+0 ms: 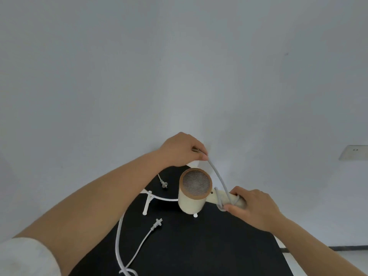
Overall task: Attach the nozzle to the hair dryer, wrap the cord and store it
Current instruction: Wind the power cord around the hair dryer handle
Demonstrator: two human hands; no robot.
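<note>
A cream hair dryer with a brown-rimmed mesh intake is held above the black table, its barrel pointing down and away. My right hand grips its handle, where the grey cord is looped a few turns. My left hand pinches that cord, drawn taut up and to the left of the handle. The cord's plug hangs below my left hand. The nozzle end of the dryer is hidden from me.
A white wire stand sits on the table behind the dryer. A second white cable with a plug trails across the table's near left part. A wall socket is at the right.
</note>
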